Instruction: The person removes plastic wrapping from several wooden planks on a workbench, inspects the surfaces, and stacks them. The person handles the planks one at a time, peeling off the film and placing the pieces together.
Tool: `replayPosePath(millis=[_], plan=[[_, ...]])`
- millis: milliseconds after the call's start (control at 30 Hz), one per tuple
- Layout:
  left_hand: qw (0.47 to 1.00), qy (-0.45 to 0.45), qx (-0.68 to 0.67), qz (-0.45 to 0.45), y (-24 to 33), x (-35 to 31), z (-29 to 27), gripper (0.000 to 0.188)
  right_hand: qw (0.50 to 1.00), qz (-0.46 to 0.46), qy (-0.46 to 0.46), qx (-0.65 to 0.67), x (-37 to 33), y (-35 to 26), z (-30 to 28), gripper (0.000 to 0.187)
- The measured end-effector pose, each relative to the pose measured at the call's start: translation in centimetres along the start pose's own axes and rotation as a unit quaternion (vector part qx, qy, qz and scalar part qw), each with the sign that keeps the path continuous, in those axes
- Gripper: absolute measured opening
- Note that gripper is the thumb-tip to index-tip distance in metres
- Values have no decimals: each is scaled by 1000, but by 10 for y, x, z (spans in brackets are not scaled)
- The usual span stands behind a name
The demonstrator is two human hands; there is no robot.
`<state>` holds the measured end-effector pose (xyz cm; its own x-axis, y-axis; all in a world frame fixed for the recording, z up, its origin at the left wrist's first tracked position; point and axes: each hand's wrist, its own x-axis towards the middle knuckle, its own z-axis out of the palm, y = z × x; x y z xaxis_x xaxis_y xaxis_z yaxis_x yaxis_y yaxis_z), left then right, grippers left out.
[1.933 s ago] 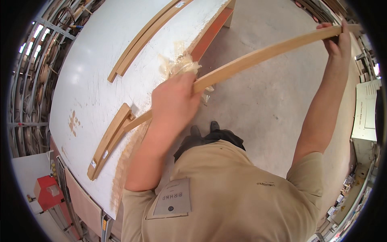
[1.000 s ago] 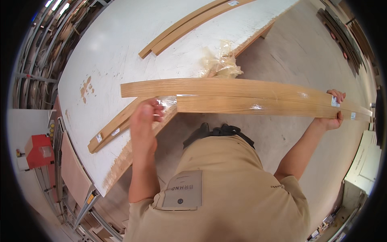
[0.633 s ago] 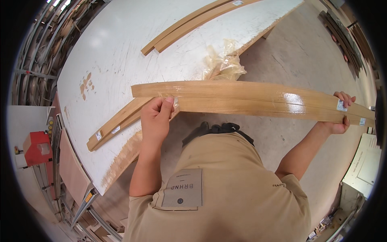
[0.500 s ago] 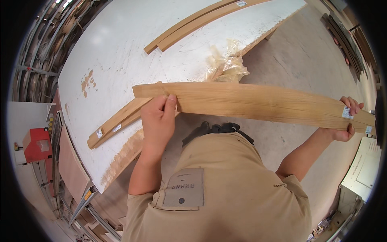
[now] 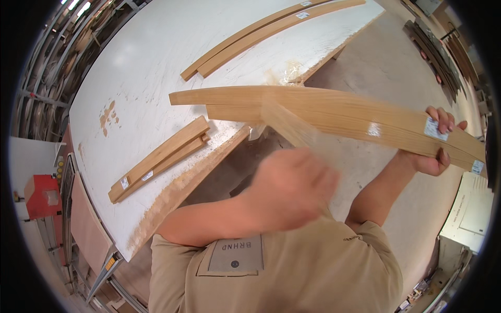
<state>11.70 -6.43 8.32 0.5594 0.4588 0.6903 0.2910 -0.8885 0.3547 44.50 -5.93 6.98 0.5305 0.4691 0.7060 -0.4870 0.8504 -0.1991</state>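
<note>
My right hand (image 5: 437,146) grips two long wooden boards (image 5: 329,112) near their right end, fingers over the top edge and thumb below, beside a white label. The boards lie together, their left ends offset. From their middle a strip of clear tape (image 5: 288,123) stretches down toward my left hand (image 5: 292,190). That hand, smeared by motion, looks closed around the strip's end in front of my chest. Behind the boards, crumpled clear film (image 5: 291,72) lies at the bench edge.
The white workbench (image 5: 141,68) has a worn brown edge. On it lie short wooden pieces (image 5: 162,156) at near left and long wooden strips (image 5: 261,39) at the back. A red box-shaped machine part (image 5: 42,197) stands far left. Dark boards (image 5: 433,57) lie on the floor at right.
My left hand has left the boards' left part and swept right and toward me, drawing the tape strip out. The boards' left end has risen away from the short pieces. My right hand keeps its grip.
</note>
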Motion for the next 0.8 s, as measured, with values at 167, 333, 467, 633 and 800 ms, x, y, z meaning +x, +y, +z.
replayPosePath(millis=[167, 333, 467, 633, 800], plan=[[987, -23, -118, 104, 40, 34, 14, 14, 997, -20, -56, -50, 0, 33, 3, 79], [944, -37, -275, 179, 77, 47, 19, 17, 992, -61, -49, -95, 10, 45, 13, 79], [891, -24, -366, 267, 101, 47, 20, 17, 989, -96, -48, -105, 30, 41, 3, 82], [800, -72, -449, 393, 113, 63, 11, 20, 979, -168, 2, -118, 72, 16, 1, 84], [700, -193, -572, 383, 123, 64, 11, 28, 947, -251, 108, -171, 122, 1, -25, 81]])
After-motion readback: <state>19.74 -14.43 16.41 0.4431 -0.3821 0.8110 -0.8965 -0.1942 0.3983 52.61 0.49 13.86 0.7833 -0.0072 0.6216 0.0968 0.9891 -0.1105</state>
